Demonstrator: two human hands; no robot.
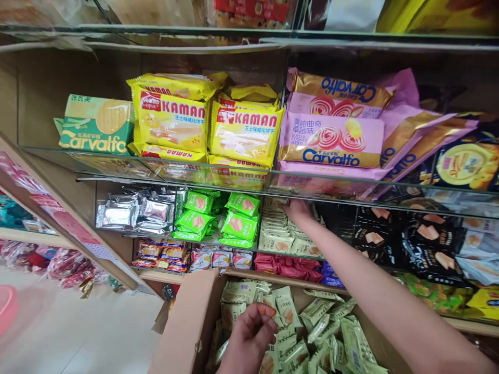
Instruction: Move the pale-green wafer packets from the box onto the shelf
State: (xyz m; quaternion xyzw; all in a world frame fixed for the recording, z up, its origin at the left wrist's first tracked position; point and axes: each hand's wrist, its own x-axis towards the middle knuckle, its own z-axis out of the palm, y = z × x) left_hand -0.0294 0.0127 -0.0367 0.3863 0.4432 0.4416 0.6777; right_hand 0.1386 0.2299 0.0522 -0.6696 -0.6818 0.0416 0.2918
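Observation:
My left hand (250, 328) is down in an open cardboard box (189, 324), fingers curled and pinched on a pale green snack packet (284, 307) among several loose ones. My right hand (297, 210) reaches far into the middle glass shelf, resting on a pile of pale cream snack packets (275, 236); its fingers are mostly hidden under the shelf above. My right forearm (366, 283) crosses over the box.
Glass shelves hold yellow Kaman packs (171, 122), a green Carvalfo box (95, 124), pink Carvalfo cookie packs (331, 137), bright green packets (237, 221), silver packets (134, 210) and black packets (424, 239). A wooden side shelf (58, 218) juts in at left, pale floor below.

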